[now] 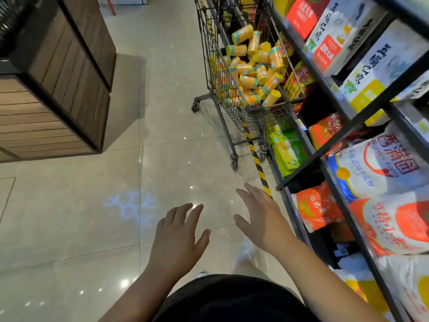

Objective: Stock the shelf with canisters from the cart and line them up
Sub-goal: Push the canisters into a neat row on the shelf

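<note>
A wire shopping cart (pixel 214 73) stands ahead in the aisle, close against the shelf unit on the right. It holds a loose heap of several yellow canisters (pixel 251 70) with teal bands, lying at all angles. My left hand (pixel 178 238) and my right hand (pixel 260 217) are stretched out low over the floor, well short of the cart. Both have their fingers spread and hold nothing.
The dark metal shelf unit (pixel 343 122) runs along the right, filled with rice and flour bags and boxes. A wooden display stand (pixel 60 73) rises at the left. Glossy tiled floor (pixel 162 126) lies between them, with black-and-yellow tape (pixel 257 163) by the shelf foot.
</note>
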